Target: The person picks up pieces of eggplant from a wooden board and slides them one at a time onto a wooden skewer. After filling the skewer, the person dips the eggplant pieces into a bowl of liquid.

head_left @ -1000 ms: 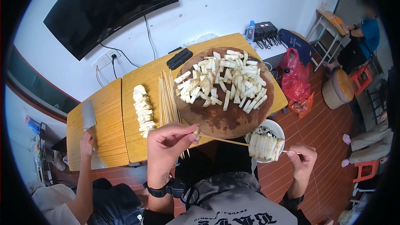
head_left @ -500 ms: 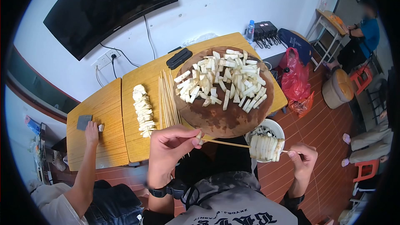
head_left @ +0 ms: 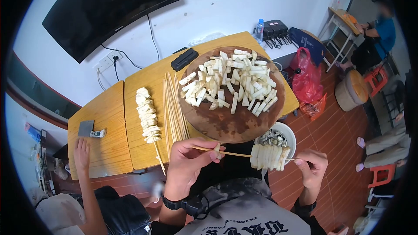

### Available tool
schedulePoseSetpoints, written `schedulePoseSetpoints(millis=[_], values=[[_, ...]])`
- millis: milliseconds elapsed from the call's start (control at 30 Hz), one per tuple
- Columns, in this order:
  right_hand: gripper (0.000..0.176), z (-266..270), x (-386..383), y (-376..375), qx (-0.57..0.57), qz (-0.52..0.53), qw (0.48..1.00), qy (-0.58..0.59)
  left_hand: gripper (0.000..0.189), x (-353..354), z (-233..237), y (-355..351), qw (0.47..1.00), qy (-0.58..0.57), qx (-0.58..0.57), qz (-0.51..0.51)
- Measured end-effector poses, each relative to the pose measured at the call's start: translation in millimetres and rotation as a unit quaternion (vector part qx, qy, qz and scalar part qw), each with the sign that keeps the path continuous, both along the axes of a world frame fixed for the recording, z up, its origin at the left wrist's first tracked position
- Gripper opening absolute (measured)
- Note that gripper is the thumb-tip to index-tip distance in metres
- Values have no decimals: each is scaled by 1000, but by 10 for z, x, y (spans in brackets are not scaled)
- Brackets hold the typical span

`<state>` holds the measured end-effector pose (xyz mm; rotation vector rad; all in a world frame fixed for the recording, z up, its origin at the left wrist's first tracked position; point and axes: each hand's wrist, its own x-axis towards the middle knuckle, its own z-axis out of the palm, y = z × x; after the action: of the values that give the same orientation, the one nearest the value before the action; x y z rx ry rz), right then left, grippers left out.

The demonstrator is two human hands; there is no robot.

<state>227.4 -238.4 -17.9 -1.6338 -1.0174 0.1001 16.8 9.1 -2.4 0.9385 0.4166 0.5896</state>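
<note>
My left hand [head_left: 187, 165] is closed, thumb and fingers pinching a small pale vegetable piece [head_left: 217, 151]. A thin wooden skewer [head_left: 237, 153] runs through that piece, its tip showing past it on the left. Closed around the skewer's other end is my right hand [head_left: 312, 165]. Beside the right hand, a packed row of pale vegetable slices [head_left: 269, 156] sits on the skewer. Just beyond my hands, a round wooden board [head_left: 230, 128] bears a heap of cut pale vegetable strips [head_left: 235, 80].
Left of the board lie loose bamboo skewers [head_left: 174, 109] and a filled skewer [head_left: 148, 115] on the wooden table [head_left: 135, 148]. A white bucket [head_left: 292, 137] with dark scraps stands below the board's right edge. Another person's hand [head_left: 82, 152] rests at the left table near a phone-like object [head_left: 98, 133].
My left hand has moved right along the skewer with the piece, and the skewer tip now shows behind it. My right hand shifted slightly left. The other person's hand drew back from the grey pad.
</note>
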Motion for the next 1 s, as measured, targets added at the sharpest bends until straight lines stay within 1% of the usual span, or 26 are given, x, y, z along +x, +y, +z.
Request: schedulePoseSetpoints(millis=[167,300,400,500,600,733,800,900,1000], values=[[4,-9,-6,17,-11,11,1000,-18,23,91,-64,-172,998,38,-45,-14],[3,28,-23,49,-22,20,999,-31,24,170,-106,-318,996,53,-66,-20],[4,40,-34,72,-21,28,998,-52,24,206,-112,-396,993,88,-73,-36],[4,56,-46,79,-32,32,997,-65,23,233,-136,-453,991,92,-94,-30],[5,59,-45,72,-36,31,997,-69,23,229,-92,-454,991,90,-90,-40],[6,39,-53,85,-19,28,997,-65,27,216,-106,-450,989,98,-97,-46],[6,67,-57,86,-27,27,997,-71,29,229,-71,-439,988,114,-96,-50],[6,85,-63,103,-29,26,996,-77,31,222,-89,-436,988,106,-100,-54],[6,67,-64,119,-25,27,996,-83,30,232,-107,-450,986,126,-97,-44]])
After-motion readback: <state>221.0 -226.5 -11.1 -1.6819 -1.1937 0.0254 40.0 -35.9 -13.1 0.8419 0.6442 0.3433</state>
